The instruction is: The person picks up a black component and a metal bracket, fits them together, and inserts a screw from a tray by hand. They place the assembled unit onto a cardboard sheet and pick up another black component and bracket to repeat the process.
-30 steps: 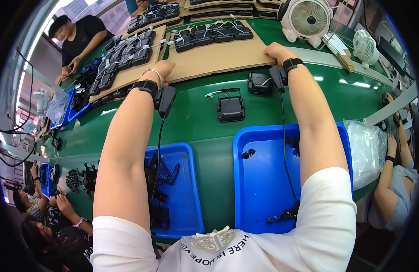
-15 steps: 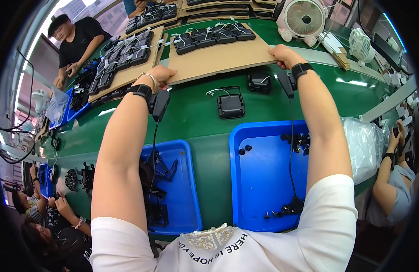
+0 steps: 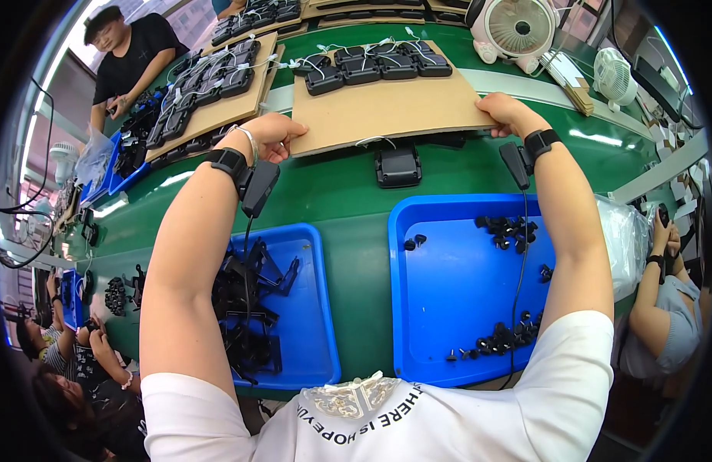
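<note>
A brown cardboard sheet is held at its near corners, its near edge off the table. My left hand grips the left corner, thumb on top and the other fingers curled. My right hand pinches the right corner, its fingers partly under the board. Along the sheet's far part lie several black rectangular units with white leads. One more black unit rests on the green table below the near edge, its upper part covered. Another unit under the sheet is almost wholly hidden.
Nearer me are a blue tray of black brackets and a blue tray of black knob screws. Further boards of units stand at left. A pink-white fan is at far right. Co-workers sit left and right; a plastic bag lies right.
Both hands have drawn the cardboard sheet toward me and to the right, with its units. It now covers most of one loose black unit and part of the other.
</note>
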`<action>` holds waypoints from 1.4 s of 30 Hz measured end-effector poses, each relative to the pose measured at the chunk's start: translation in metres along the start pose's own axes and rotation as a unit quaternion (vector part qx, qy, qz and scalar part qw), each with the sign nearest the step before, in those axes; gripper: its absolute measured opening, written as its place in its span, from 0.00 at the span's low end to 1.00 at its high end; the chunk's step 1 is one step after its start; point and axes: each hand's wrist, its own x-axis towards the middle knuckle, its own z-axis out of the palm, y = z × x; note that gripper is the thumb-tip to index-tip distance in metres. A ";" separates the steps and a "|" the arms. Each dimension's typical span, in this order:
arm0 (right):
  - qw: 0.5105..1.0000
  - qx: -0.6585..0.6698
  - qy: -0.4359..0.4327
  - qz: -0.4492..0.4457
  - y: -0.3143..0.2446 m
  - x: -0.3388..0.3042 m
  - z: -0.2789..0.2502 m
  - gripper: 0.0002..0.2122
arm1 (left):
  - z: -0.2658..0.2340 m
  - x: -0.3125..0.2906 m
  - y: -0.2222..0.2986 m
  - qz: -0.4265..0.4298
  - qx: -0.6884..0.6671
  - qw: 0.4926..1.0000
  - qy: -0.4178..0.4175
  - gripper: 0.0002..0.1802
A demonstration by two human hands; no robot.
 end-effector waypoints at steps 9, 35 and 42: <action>0.963 -0.190 0.175 -0.080 -0.011 0.073 0.003 0.22 | 0.005 0.054 0.003 0.020 -0.139 0.985 0.098 0.16; 0.942 -0.082 0.267 -0.186 0.014 0.097 0.023 0.16 | -0.010 0.178 -0.009 0.209 -0.103 0.933 0.275 0.15; 0.951 -0.043 0.270 -0.146 0.020 0.068 0.007 0.16 | 0.016 0.109 0.030 0.176 -0.212 0.931 0.240 0.16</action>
